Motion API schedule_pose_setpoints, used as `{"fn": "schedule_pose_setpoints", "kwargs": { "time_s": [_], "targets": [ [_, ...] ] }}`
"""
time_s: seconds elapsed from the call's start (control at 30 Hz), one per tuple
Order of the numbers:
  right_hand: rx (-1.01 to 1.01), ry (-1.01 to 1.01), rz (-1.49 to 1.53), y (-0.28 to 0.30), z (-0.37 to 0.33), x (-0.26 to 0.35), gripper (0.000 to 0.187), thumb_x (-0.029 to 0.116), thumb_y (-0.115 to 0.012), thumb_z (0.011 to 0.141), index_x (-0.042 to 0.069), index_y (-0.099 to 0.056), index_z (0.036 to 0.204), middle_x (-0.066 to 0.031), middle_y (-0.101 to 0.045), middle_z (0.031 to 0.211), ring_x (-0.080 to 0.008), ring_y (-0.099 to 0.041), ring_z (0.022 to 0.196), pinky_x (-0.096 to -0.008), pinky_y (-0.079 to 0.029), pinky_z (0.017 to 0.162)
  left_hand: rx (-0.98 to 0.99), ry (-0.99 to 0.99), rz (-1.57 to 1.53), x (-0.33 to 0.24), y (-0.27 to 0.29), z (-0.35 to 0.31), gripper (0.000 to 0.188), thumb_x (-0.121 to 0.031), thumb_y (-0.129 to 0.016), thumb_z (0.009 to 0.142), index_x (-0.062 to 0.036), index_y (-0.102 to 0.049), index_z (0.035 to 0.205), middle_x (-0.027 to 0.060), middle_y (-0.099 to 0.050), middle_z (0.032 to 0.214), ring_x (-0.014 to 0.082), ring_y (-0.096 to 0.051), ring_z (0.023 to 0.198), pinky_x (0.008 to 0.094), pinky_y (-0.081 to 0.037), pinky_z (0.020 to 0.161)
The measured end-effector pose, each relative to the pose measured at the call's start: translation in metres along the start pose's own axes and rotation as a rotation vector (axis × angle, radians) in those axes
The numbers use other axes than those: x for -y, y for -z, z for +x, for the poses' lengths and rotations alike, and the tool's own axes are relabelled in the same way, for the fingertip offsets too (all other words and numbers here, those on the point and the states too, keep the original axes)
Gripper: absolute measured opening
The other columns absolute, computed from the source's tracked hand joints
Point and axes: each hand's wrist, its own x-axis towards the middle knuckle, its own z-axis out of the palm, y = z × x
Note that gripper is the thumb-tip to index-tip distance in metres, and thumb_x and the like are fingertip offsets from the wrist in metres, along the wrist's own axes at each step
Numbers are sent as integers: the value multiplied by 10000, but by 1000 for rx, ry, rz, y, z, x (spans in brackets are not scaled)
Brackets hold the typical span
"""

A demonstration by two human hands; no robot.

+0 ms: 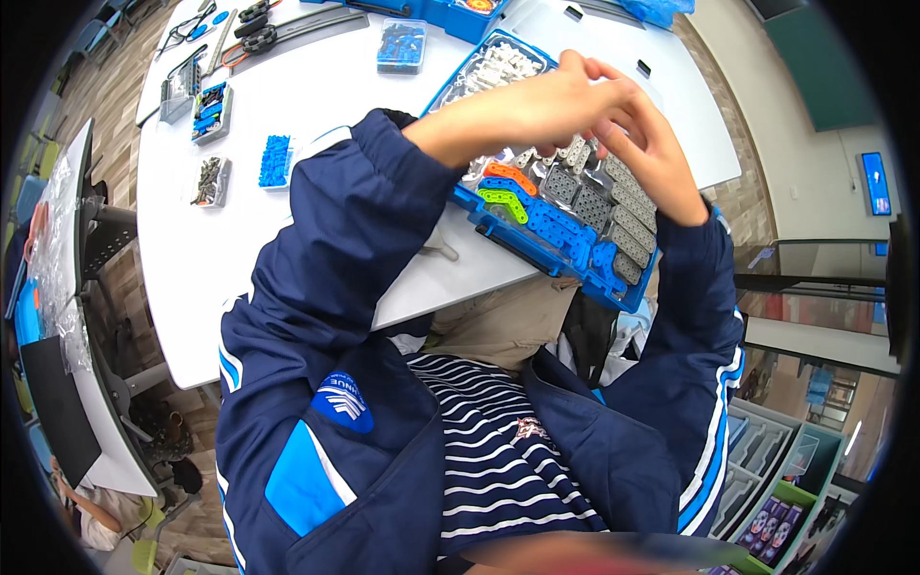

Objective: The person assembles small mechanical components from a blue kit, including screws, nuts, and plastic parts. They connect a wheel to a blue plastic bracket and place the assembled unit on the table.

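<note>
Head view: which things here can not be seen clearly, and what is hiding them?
- Whatever the left hand and right hand pinch between them: the fingers cover it.
- Middle of the blue parts tray: hidden behind both hands.
- Contents of the small clear boxes on the white table: too small to tell.
- Far blue case: cut off by the top edge.
- Bottom edge: a blurred strip.

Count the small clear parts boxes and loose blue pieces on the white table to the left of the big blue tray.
Small clear parts boxes: 4
Loose blue block: 1
Total: 5
</note>
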Motion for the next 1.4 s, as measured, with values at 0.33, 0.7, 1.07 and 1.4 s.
{"fn": "schedule_pose_setpoints", "kwargs": {
  "time_s": [0.33,0.7,1.07,1.4],
  "targets": [
    [-279,73,301,6,-25,-31,218,6,-733,908,-5,-686,1121,-73,-591,1229,-169,-591,1115,-316,-504,911,-18,-8,227,0,-9,27,647,-554,-488,1034,66,-551,1209,142,-662,887,284,-669,803,369,-530,756],
    [-804,29,371,59,-40,-68,218,120,-758,933,33,-674,1113,-91,-606,1220,-161,-555,951,-301,-447,886,-140,-420,1248,78,21,77,67,-119,-766,692,-86,-780,749,130,-572,1457,324,-435,1424,462,-397,1113],
    [-761,55,374,59,-39,-82,212,118,-768,915,32,-662,1077,-112,-606,1160,-164,-546,921,-297,-439,859,-161,-421,1258,93,-2,88,100,-101,-662,702,-20,-688,649,181,-465,1552,345,-369,1483,539,-321,1181],
    [-770,75,396,55,-40,-79,210,113,-760,923,31,-650,1082,-103,-610,1120,-172,-536,887,-312,-430,831,-128,-424,1241,92,-1,91,105,-79,-656,712,7,-681,656,200,-449,1556,349,-364,1483,490,-331,1183]
  ]
}}
